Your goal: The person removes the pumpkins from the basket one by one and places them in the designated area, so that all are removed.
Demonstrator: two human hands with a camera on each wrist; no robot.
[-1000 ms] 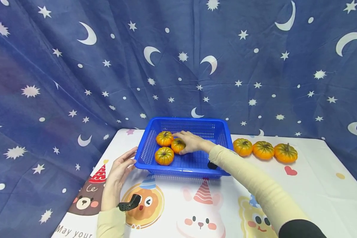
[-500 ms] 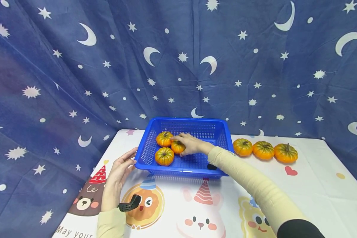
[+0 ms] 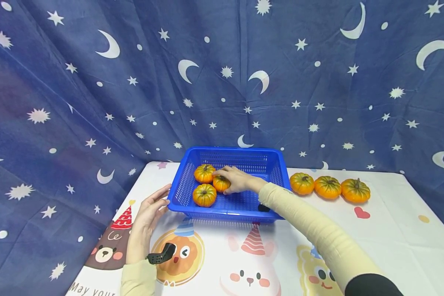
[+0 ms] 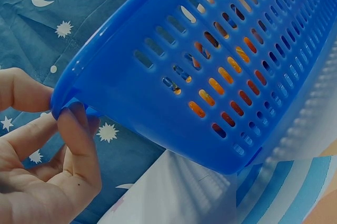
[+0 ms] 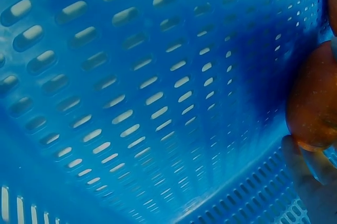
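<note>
Closest in the head view, a pale left sleeve rises from the bottom edge, while the right sleeve, with a black band at its lower end, slants in from the bottom right. Beneath them the white table carries printed animal faces, among them a pink-cheeked rabbit. A black strap circles the left wrist.

Beyond it, the left hand stretches forward at the basket's left end, fingers pointing inward; its grip is narrow, pinching the rim, as the left wrist view shows closely. The blue plastic basket is rectangular and upright on the table, with slotted walls.

The right hand reaches down over the basket's right side, its fingers curved to the left. Its grip holds the middle pumpkin, small, orange and ribbed, low in the left half of the basket. The near pumpkin and the far pumpkin sit close on its left, both squat, with greenish-yellow streaks around short stems.

To the basket's right, three more pumpkins stand in a row on the table, the rightmost with the tallest stem. Behind everything hangs a dark blue curtain patterned with white moons and stars.
</note>
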